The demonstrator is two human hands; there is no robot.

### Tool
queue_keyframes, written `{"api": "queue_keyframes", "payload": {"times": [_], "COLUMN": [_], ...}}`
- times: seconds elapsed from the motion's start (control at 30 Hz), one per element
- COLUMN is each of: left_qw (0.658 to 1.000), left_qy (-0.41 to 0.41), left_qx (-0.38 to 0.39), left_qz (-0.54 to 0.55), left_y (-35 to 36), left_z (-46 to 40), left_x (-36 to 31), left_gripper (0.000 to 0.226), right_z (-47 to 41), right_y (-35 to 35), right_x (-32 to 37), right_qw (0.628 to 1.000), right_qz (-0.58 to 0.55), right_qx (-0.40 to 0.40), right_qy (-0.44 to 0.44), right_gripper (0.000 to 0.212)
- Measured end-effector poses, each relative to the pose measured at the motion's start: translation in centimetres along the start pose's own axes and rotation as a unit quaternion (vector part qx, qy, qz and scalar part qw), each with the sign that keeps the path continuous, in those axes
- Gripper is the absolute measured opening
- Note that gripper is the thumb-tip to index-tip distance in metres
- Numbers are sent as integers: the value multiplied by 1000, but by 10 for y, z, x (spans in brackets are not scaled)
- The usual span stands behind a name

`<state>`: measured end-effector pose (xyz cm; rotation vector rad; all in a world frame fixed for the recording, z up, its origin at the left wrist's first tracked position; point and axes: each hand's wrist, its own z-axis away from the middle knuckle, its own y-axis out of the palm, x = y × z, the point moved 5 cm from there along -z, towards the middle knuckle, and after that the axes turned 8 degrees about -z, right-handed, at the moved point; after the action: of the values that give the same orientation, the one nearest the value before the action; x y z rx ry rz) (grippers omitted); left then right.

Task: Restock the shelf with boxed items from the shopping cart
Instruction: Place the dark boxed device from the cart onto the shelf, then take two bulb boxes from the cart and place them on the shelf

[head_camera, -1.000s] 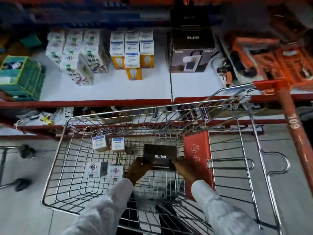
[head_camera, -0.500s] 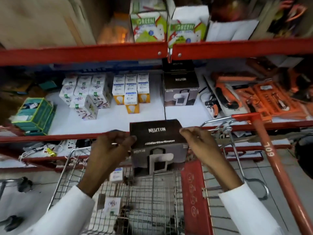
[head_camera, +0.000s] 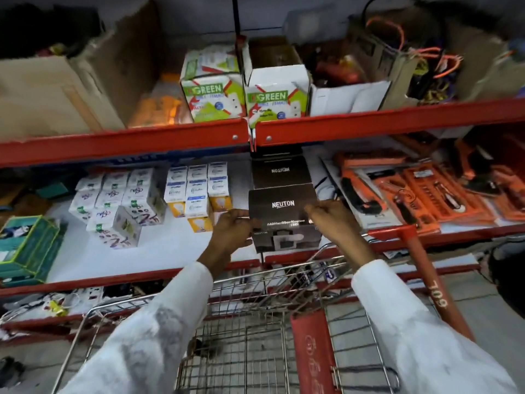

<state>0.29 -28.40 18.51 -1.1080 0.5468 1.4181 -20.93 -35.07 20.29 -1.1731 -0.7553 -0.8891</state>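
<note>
- As the wire shopping cart point(head_camera: 244, 345) stands nearest the camera, directly below the red shelf edge point(head_camera: 170, 273), little stock shows in the visible part of its basket; its floor is blurred, so any remaining boxes cannot be confirmed.
- Above the cart rim, the left hand point(head_camera: 231, 230) has its grip clamped on the left side of the black NEUTON box point(head_camera: 284, 216), fingers wrapped round the lower front corner.
- The right hand point(head_camera: 331, 218) has its grip clamped on the right side of the same box, fingertips on its top face.
- The box sits at the front of the white shelf board point(head_camera: 164, 245), just behind the red shelf edge; whether its base is fully down cannot be told.
- Directly behind it stands a second NEUTON box point(head_camera: 279, 172), touching or nearly so.
- Left of the held box, bulb boxes point(head_camera: 196, 189) are stacked; right of it lie orange tool packs point(head_camera: 426, 191).
- Judgement: this box is at the point of placement. Release is outstanding, and further trips depend on what the cart holds.
</note>
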Motion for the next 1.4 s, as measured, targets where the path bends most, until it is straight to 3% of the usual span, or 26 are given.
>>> {"api": "queue_keyframes", "payload": {"times": [0.23,0.37,0.47,0.53,0.67,0.83,0.97,1.1,1.27,1.4], "left_qw": [999,998,985,972,933,905,888,847,793,756], "left_qy": [-1,18,93,146,232,150,79,87,57,47], "left_qx": [34,15,-34,-53,-95,-122,-42,17,50,66], "left_qz": [9,-55,-138,-177,-256,-379,-450,-524,-605,-650], "left_y": [22,4,-27,-57,-121,-196,-214,-206,-195,-197], "left_z": [-20,-15,7,31,74,93,85,63,35,23], "left_x": [11,18,32,53,106,210,282,320,359,382], "left_gripper": [19,56,64,64,50,34,45,67,86,90], "right_z": [-16,6,45,77,130,175,193,193,184,181], "right_y": [4,9,26,47,99,189,280,361,426,443], "right_x": [-14,-2,1,2,-6,-32,-63,-97,-138,-152], "right_qw": [996,989,961,935,913,907,887,856,839,841], "right_qz": [71,144,254,310,327,293,328,381,430,435], "right_qx": [17,-1,-25,-37,-32,33,180,287,317,308], "right_qy": [53,-21,-108,-167,-240,-301,-272,-199,-107,-99], "right_gripper": [40,39,75,84,79,56,54,69,88,82]}}
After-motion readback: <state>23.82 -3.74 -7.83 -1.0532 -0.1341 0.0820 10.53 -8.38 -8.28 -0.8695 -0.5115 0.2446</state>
